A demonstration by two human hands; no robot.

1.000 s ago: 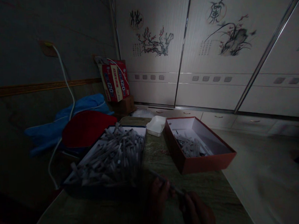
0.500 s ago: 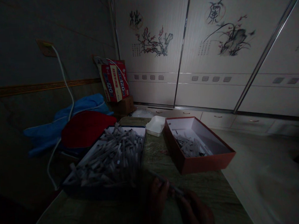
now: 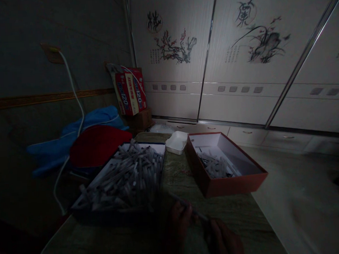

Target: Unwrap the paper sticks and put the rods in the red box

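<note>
Hands (image 3: 178,219) closed around slim stick (image 3: 202,216), tabletop (image 3: 174,174) gap between dark box (image 3: 114,217), reddish box (image 3: 235,185) by right edge

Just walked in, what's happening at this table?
A person's left hand and right hand hold a thin pen-like stick between them over the table. On the left, a dark blue box is heaped with thin pieces; the reddish box on the right holds fewer. It's too dark to identify the stick exactly.
</note>
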